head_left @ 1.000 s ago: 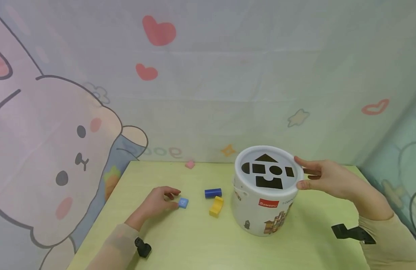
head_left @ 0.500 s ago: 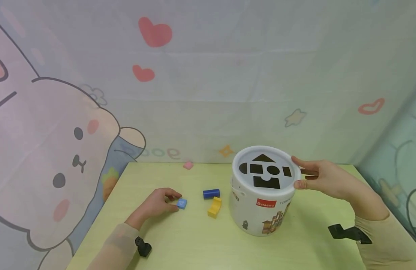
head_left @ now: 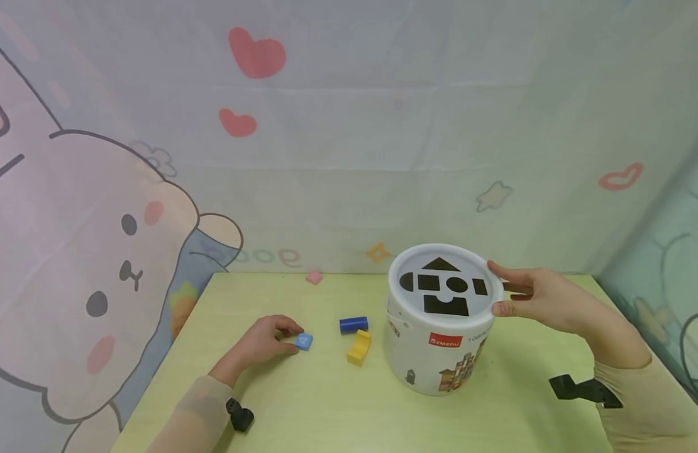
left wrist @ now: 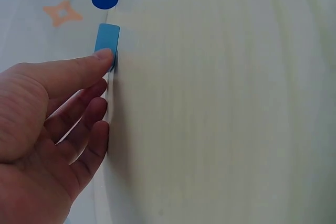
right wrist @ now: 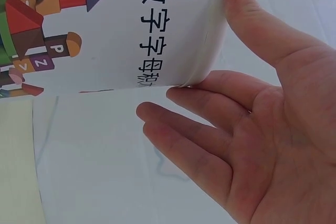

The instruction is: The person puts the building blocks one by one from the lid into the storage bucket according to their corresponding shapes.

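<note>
My left hand [head_left: 264, 341] is low over the table at the left, its thumb and index finger pinching the edges of a small light blue block [head_left: 304, 341] with a faint printed mark. In the left wrist view the thumb tip overlaps this block [left wrist: 106, 40], and the other fingers are loosely bent beneath. My right hand [head_left: 553, 302] holds the lid rim of a white toy bucket [head_left: 417, 352] from the right, thumb in front and index finger behind. Dark shape cut-outs mark the bucket's lid [head_left: 462, 264]. In the right wrist view, the remaining fingers extend below the rim.
A dark blue cylinder block [head_left: 353, 325] and a yellow curved block [head_left: 359, 348] lie between the left hand and the bucket. The pale green table [head_left: 304, 409] ends at a printed cloth backdrop [head_left: 349, 189]. A cable [head_left: 685, 346] hangs at far right.
The whole head view has shifted slightly, moving everything a little left. The left index fingertip has come closer to the light blue block. The right hand keeps its hold on the bucket rim.
</note>
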{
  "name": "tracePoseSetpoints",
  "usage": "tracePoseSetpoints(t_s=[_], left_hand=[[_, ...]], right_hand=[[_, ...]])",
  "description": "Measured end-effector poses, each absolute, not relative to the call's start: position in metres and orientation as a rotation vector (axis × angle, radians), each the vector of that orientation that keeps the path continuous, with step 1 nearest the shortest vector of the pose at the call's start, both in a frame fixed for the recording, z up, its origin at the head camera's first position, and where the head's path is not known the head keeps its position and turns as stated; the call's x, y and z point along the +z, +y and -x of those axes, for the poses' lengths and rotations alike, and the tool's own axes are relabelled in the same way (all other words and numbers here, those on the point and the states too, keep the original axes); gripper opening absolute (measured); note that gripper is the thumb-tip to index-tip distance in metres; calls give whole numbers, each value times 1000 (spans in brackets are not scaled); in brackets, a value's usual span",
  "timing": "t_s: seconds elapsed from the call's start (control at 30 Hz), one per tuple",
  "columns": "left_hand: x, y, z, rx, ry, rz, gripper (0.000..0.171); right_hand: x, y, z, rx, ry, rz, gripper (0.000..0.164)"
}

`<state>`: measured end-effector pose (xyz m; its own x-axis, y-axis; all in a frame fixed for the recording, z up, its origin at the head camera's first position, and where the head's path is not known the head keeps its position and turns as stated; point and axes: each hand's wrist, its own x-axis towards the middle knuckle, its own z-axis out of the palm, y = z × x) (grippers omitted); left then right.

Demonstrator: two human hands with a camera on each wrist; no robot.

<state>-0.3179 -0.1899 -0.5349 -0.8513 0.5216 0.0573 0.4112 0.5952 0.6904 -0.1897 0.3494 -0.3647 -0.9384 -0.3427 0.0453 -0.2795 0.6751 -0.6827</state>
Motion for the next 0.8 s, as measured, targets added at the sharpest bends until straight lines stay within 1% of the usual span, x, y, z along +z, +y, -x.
tracePoseSetpoints(t_s=[0.5,0.8], left_hand=[[-530,-195,309,1141,2668,-673,31],[-518,-190,298,1254,2658,-704,35]], right_hand=[[-361,346,186,-1126,2793,505,85],[-360,346,187,-1073,2839,478,86]])
